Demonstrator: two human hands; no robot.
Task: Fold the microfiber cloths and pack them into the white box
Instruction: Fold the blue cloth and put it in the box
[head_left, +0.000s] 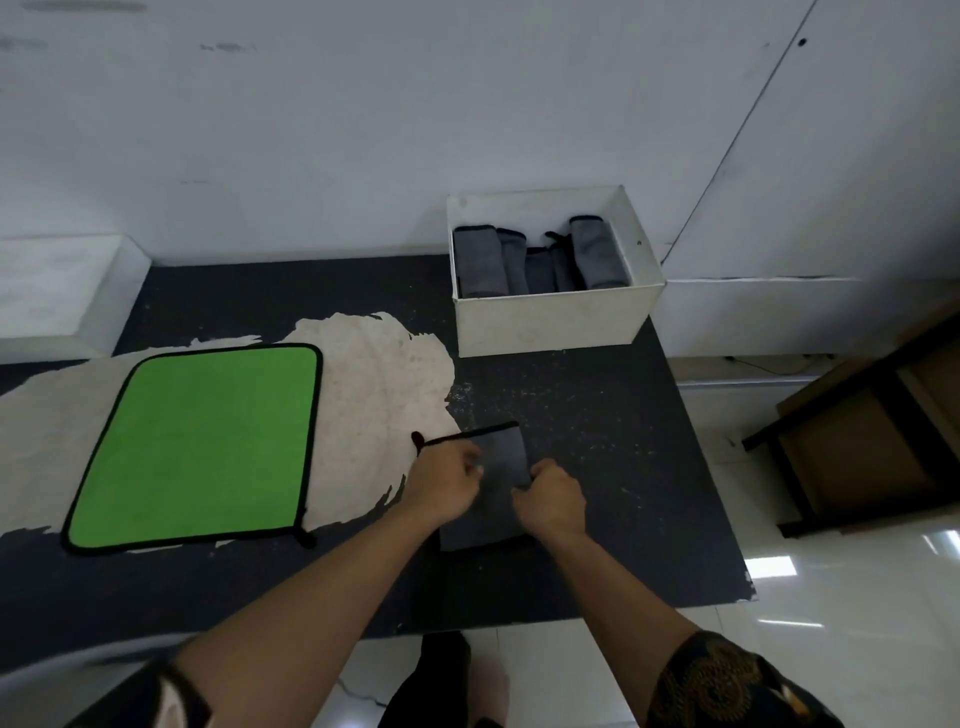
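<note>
Spotter: Tabletop is dark, with a worn pale patch across its left half. Your green cloth lies flat and unfolded on that patch, toward the left edge.

Checker: Next in size, the white box stands open at the far right corner. A row of grey folded cloths is packed side by side inside. How much room is left beside them is hard to judge from here.

Spotter: The dark grey cloth lies right of the middle, toward the near edge. It is already narrowed to a strip running away from you.

Checker: Your left hand holds its left side and your right hand its right side. The fingers of both are curled in and pinch the fabric, not spread.

Spotter: So I'd say you're mid-fold on this one and not packing yet.

Checker: The next move calls for bringing one end over the other with the edges matched. Then press it flat, carry it to the far right corner and slide it in beside the row. The green one waits its turn.
</note>
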